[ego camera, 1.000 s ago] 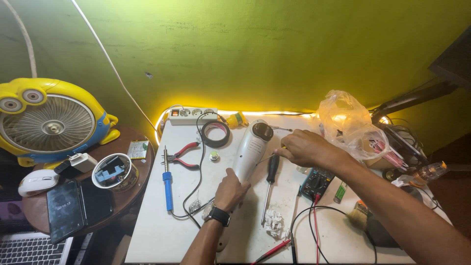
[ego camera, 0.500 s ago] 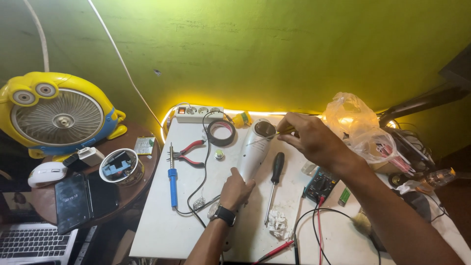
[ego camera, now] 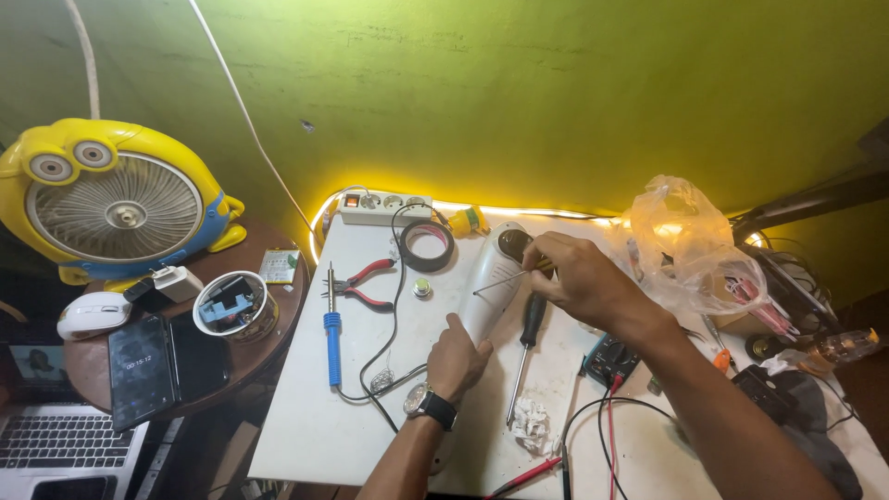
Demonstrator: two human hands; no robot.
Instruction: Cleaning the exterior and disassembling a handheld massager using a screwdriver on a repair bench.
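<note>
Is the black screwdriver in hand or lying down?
Lying down: the black screwdriver rests flat on the table, between both hands, untouched.
</note>
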